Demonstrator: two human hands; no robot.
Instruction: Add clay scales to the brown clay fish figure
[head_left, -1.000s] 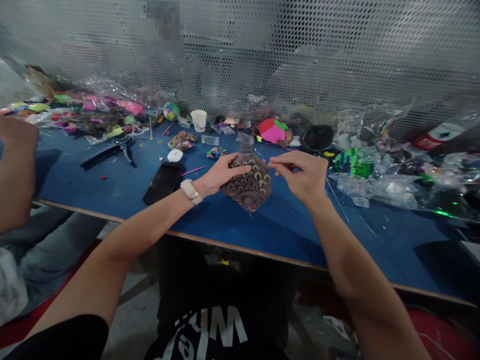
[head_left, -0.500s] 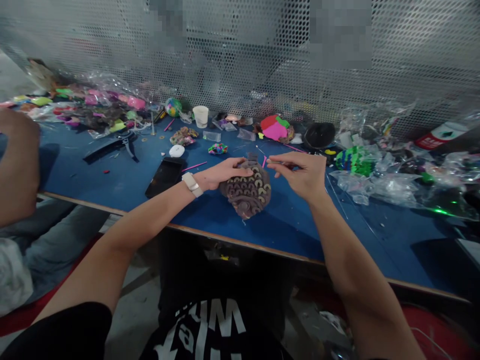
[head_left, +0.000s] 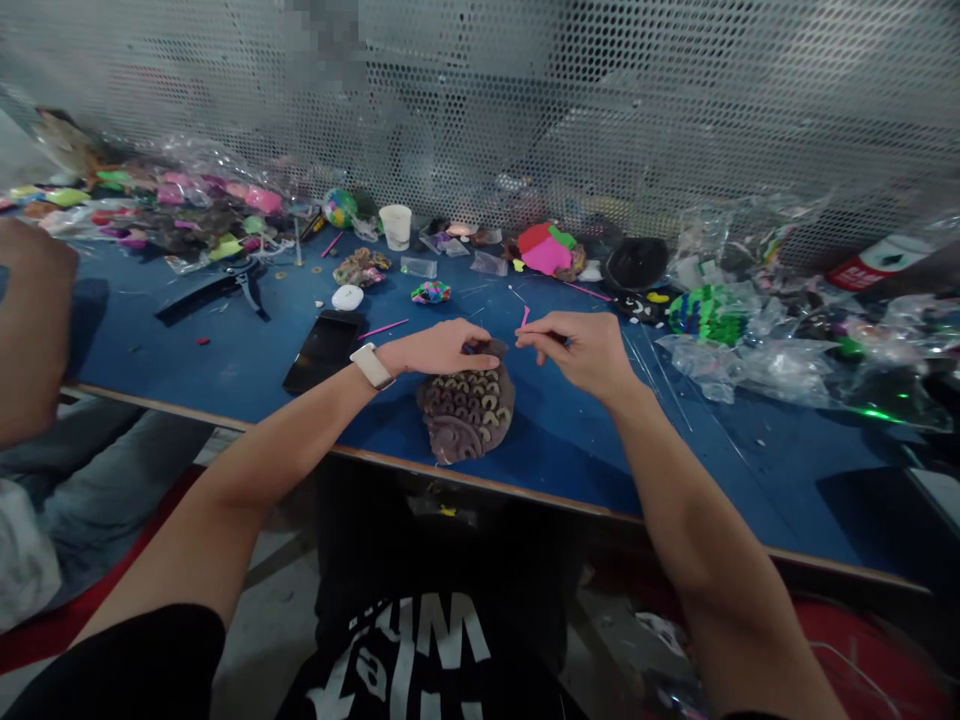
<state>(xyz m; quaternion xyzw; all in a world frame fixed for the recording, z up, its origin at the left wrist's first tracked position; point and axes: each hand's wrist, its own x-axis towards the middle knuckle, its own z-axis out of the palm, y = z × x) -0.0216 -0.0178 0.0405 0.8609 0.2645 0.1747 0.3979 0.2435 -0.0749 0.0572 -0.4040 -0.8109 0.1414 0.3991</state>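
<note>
The person's 2 hands are over the blue desk (head_left: 562, 440), near its front edge. The left hand (head_left: 441, 347) grips the fish-shaped clay piece (head_left: 463, 405) near its tail end, thumb laid across the top face and fingers curled at the far side. The piece is in front of the person, its scaled face up and its head end turned toward the desk's near edge; rows of small curved scales cover it, some paler than the rest.

The right hand (head_left: 581, 350) is just beside the tail end, apart from the piece, thumb and forefinger brought together at the tips, other fingers curled in. Whether anything sits between those tips is too small to tell; a short pink strip (head_left: 524, 315) shows just beyond them.

A pale watch (head_left: 370, 366) circles the left wrist. Next to that wrist are a black phone (head_left: 324, 350) and a thin pink stick (head_left: 384, 328), with a white case (head_left: 347, 298) behind. At far left, a co-worker's arm (head_left: 31, 330) shows.
</note>
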